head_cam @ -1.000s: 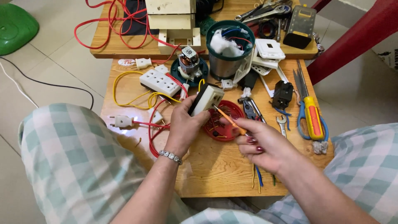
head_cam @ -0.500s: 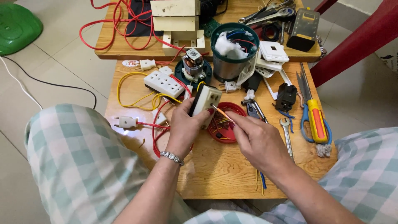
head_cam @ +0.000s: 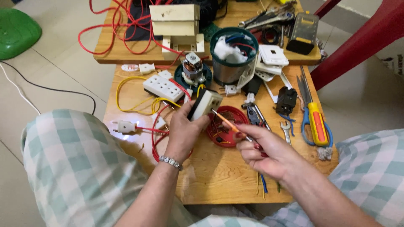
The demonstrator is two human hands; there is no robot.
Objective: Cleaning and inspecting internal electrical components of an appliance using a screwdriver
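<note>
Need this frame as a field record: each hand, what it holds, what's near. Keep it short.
left hand: grips a white socket box, tilted
right hand: holds an orange-handled screwdriver, tip at the box's face
under the tool: red dish of small parts
left of hands: white power strip, yellow wire, white plug on red wire
right of hands: pliers, small wrench, scissors
surface: wooden table
</note>
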